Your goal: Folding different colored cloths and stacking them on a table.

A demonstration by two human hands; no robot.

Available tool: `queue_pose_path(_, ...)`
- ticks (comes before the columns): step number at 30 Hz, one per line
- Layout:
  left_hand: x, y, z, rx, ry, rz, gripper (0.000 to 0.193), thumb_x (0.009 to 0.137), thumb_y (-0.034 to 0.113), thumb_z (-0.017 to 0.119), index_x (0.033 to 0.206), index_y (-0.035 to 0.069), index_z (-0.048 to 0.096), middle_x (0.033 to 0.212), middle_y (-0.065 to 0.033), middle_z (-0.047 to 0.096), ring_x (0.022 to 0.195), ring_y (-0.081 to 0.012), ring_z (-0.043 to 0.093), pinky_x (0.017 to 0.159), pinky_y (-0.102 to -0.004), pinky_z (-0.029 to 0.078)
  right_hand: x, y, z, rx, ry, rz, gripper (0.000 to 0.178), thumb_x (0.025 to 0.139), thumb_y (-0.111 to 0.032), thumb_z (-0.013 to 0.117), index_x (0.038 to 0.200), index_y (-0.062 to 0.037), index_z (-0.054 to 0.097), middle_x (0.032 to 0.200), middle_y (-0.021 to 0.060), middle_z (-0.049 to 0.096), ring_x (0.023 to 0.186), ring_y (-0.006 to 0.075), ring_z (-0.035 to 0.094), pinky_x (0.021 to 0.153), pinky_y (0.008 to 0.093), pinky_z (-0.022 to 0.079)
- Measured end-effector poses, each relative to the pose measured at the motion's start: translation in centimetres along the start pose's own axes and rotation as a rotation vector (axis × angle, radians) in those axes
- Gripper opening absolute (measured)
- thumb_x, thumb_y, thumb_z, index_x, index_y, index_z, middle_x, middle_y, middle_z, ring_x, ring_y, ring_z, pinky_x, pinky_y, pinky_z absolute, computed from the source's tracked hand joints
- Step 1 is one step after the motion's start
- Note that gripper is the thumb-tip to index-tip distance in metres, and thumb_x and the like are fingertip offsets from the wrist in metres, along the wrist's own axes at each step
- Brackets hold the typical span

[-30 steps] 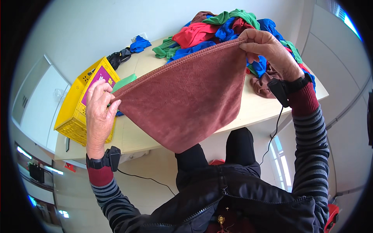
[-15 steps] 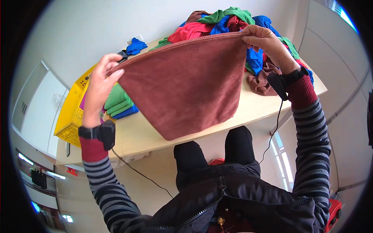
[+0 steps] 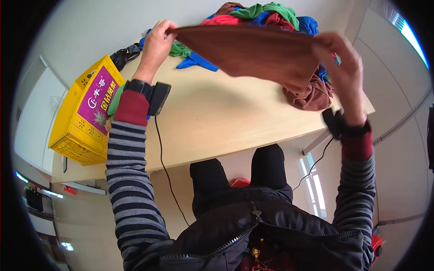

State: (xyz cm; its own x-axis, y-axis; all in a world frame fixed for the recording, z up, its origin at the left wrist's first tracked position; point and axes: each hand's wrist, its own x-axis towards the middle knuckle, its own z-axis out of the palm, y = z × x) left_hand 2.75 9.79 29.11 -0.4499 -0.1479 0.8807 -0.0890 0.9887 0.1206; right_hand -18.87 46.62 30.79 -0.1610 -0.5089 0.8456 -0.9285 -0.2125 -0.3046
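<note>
We hold the brown cloth stretched nearly flat in the air above the far half of the table, just in front of the pile of clothes. Our left hand pinches one corner tight between thumb and fingers; our right hand is closed on the opposite edge, though blur hides how much cloth it has. A thin pinch there could let that side slip and drop crooked. The cloth's lower edge hangs close to a crumpled brown garment and could snag it or drag it off the table's edge. The yellow crate stands well apart on our left.
</note>
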Motion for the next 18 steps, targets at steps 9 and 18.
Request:
queue_pose_path(9, -24.0, -5.3, 0.3, 0.090, -0.494, -0.365, 0.036, 0.083, -0.001, 0.062, 0.119, 0.002, 0.062, 0.121, -0.0181, 0.066, 0.117, -0.0335, 0.061, 0.102, -0.0395, 0.047, -17.4, -3.0, 23.7, 0.267, -0.422, 0.105, 0.012, 0.081, -0.006, 0.067, 0.093, -0.0056, 0.065, 0.091, 0.0123, 0.065, 0.090, 0.0340, 0.065, 0.077, 0.0420, 0.054)
queue_pose_path(18, -30.5, 12.6, -1.2, -0.271, -0.470, -0.721, 0.029, 0.089, 0.002, 0.068, 0.118, 0.004, 0.062, 0.109, -0.0052, 0.066, 0.105, -0.0163, 0.060, 0.098, -0.0316, 0.047, -19.6, -5.1, 28.7, 0.537, -0.526, 0.330, 0.017, 0.080, -0.010, 0.068, 0.097, -0.0059, 0.065, 0.091, 0.0115, 0.067, 0.091, 0.0322, 0.067, 0.080, 0.0420, 0.053)
